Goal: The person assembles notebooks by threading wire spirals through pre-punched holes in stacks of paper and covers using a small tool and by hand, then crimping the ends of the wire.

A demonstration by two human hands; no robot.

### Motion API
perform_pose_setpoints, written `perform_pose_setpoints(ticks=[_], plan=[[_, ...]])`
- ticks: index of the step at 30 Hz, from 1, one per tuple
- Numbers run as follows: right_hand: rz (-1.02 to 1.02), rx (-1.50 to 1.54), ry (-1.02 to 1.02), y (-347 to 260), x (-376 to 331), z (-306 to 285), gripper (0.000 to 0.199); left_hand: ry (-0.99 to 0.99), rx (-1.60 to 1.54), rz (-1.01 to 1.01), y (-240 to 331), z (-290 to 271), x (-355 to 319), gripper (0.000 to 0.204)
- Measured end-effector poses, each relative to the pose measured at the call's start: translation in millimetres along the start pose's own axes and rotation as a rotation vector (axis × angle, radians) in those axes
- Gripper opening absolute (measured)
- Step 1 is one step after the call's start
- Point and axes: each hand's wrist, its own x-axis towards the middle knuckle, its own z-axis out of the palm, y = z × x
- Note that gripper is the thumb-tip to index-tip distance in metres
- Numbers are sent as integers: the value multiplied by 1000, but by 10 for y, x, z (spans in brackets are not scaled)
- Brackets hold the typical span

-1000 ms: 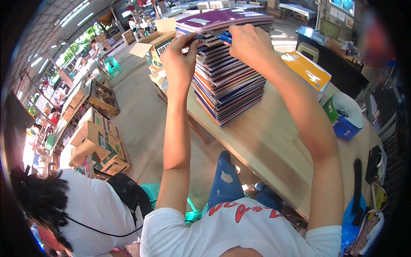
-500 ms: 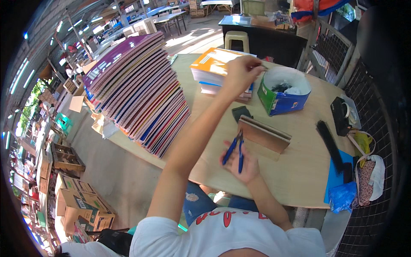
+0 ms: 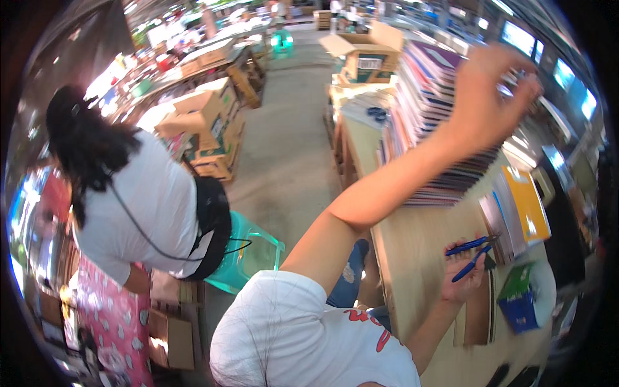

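My left hand [image 3: 493, 100] is raised in front of the tall stack of spiral notebooks [image 3: 412, 119], blurred, its fingers curled toward the thumb. Whatever is between those fingertips, if anything, I cannot make out. Blue-handled cutting pliers [image 3: 469, 246] rest across the palm and fingers of my right hand [image 3: 459, 284], with their handles spread and jaws pointing away from me. Just beyond that hand is a brown block-like piece [image 3: 478, 316] on the table. Farther off lie books with a yellow-orange cover [image 3: 530, 205], beside a blue and green container [image 3: 518, 315] with a white inside.
The pale wooden table [image 3: 412, 258] has its edge along my body. At my left a person in a white shirt [image 3: 151, 193] is beside a green plastic stool [image 3: 242, 255]. Cardboard boxes [image 3: 209, 126] are stacked across the aisle; an open carton [image 3: 371, 61] stands past the notebooks.
The view has swung left, bringing the person and stool into sight. My left hand has moved from near the container to in front of the notebook stack. My right hand keeps the pliers.
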Motion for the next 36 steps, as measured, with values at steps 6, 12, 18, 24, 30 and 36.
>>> perform_pose_setpoints(ticks=[6,12,18,24,30,36], plan=[[-345,-888,-48,-44,461,472,47,-29,304,-372,-1834,-671,302,27],[-405,-928,-182,92,879,663,38,-459,336,-836,-2112,-796,-84,63],[-533,-994,-234,64,1182,735,44,-426,304,-826,-2026,-987,-89,44],[-697,-1159,-280,-195,1357,696,43,-318,272,-796,-2103,-679,-216,43],[-772,-1326,-212,-220,1271,1059,51,-456,461,-410,-2595,-619,-283,38],[-844,-1437,-144,-144,1245,1462,52,-376,53,-498,-2420,-522,-588,32]])
